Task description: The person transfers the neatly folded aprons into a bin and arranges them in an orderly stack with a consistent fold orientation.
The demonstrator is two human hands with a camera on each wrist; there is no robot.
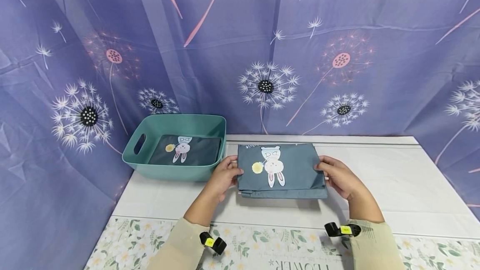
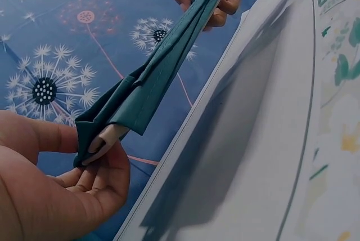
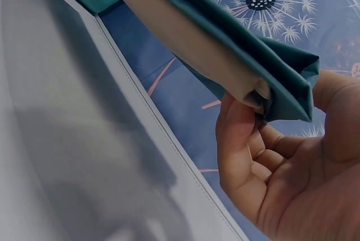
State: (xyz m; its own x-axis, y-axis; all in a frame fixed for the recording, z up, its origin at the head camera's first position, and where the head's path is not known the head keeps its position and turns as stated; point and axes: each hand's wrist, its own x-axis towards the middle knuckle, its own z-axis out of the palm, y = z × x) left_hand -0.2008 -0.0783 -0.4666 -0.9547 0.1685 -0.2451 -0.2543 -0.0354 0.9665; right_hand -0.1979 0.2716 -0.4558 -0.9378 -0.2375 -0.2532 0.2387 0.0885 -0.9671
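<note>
Between both hands is a folded dark grey-green cloth [image 1: 296, 166] with an upside-down white rabbit and a yellow flower printed on top. It is lifted off the table, its shadow falling below. The left hand [image 1: 225, 176] pinches its left edge, thumb on top and fingers beneath. On the opposite edge, the right hand [image 1: 339, 176] pinches it the same way. Both wrist views show stacked folds [image 2: 143, 92] and a beige underside [image 3: 185, 49]. A matching folded cloth [image 1: 202, 149] lies inside the green plastic basket [image 1: 176, 172], left of the left hand.
A white table cover [image 1: 408, 186] lies under the work, with a floral printed strip [image 1: 270, 245] along the near side. Behind and to the left hangs a purple-blue dandelion curtain [image 1: 210, 74]. The basket stands close against it, a handle hole at its left end.
</note>
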